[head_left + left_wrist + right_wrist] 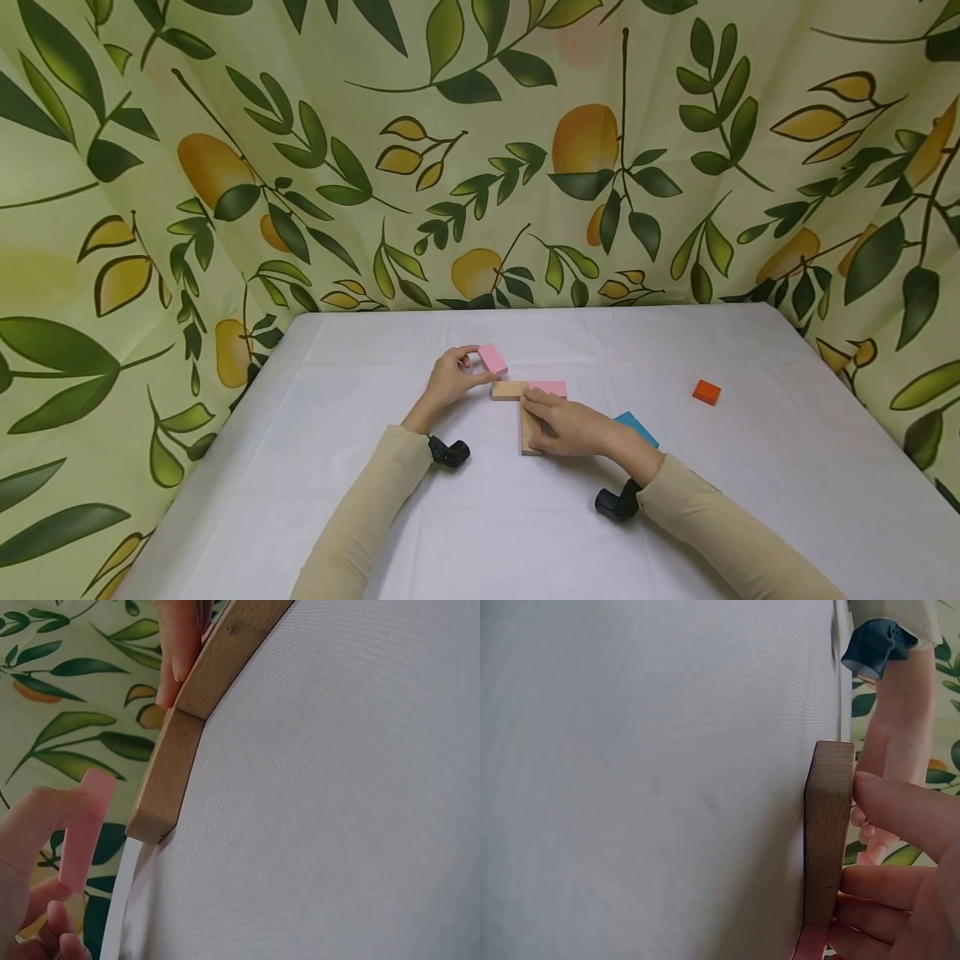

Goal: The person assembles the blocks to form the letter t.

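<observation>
My left hand [447, 379] pinches a pink block [492, 358] between thumb and fingers, held up off the table. In the left wrist view, this pink block [88, 832] stands apart from the wooden pieces. Below it a light wooden block [508, 391] lies end to end with a second pink block [547, 388]. A longer wooden block [528, 429] extends toward me from their meeting point, forming a T. My right hand [566, 423] rests on this longer block, thumb and fingertips spread along its top [829, 840]. The hand covers part of the join.
A blue block [636, 429] lies partly hidden behind the right wrist. Farther right sits an orange block [707, 392]. Black devices [450, 452] are worn at both wrists. The white-covered table [375, 358] ends at the back against a leaf-patterned curtain [480, 167].
</observation>
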Action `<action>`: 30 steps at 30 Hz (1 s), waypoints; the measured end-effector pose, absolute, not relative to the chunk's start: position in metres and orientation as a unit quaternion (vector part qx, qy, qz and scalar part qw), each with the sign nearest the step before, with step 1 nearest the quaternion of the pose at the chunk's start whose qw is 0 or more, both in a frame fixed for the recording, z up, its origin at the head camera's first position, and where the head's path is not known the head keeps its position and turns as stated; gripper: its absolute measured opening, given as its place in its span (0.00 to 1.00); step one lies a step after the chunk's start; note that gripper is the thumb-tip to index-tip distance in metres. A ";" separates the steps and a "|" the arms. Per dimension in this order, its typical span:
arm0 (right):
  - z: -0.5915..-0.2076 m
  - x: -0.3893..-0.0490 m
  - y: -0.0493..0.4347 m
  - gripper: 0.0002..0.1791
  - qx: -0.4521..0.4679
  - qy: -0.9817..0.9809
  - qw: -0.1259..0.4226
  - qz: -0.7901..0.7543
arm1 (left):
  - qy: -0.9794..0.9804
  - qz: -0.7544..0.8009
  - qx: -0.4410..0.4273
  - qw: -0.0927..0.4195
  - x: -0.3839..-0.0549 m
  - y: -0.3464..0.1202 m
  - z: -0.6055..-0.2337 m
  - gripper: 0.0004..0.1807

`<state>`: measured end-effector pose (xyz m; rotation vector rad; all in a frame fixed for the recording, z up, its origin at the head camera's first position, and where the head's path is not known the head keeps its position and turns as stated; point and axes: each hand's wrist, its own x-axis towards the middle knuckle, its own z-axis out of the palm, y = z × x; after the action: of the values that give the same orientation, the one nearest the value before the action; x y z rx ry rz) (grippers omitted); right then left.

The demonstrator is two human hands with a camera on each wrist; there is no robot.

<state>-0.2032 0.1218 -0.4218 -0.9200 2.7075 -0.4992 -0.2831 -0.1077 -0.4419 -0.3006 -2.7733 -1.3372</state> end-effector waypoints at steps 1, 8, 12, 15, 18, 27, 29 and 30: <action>-0.422 -0.203 0.122 0.36 -0.312 0.927 0.120 -0.171 | -0.896 -0.433 -0.096 0.023 -0.284 -0.107 -0.442 0.33; -0.421 -0.204 0.121 0.37 -0.304 0.929 0.124 -0.171 | -0.900 -0.423 -0.108 0.022 -0.286 -0.103 -0.443 0.31; -0.421 -0.204 0.121 0.37 -0.303 0.929 0.125 -0.173 | -0.898 -0.426 -0.108 0.016 -0.287 -0.101 -0.444 0.32; -0.422 -0.205 0.121 0.38 -0.302 0.928 0.127 -0.175 | -0.897 -0.428 -0.113 0.013 -0.287 -0.100 -0.445 0.32; -0.421 -0.205 0.122 0.38 -0.301 0.929 0.127 -0.177 | -0.898 -0.424 -0.120 0.014 -0.288 -0.099 -0.445 0.32; -0.420 -0.204 0.121 0.38 -0.303 0.929 0.124 -0.175 | -0.893 -0.430 -0.133 0.000 -0.289 -0.098 -0.443 0.32; -0.420 -0.204 0.121 0.38 -0.303 0.928 0.125 -0.177 | -0.890 -0.434 -0.139 0.000 -0.289 -0.098 -0.443 0.32; -0.420 -0.204 0.121 0.38 -0.303 0.928 0.126 -0.179 | -0.889 -0.436 -0.139 -0.004 -0.289 -0.098 -0.443 0.32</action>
<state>-0.2036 0.1212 -0.4198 -0.8812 2.7023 -0.5219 -0.2891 -0.0980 -0.4431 -0.4389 -2.7992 -1.3745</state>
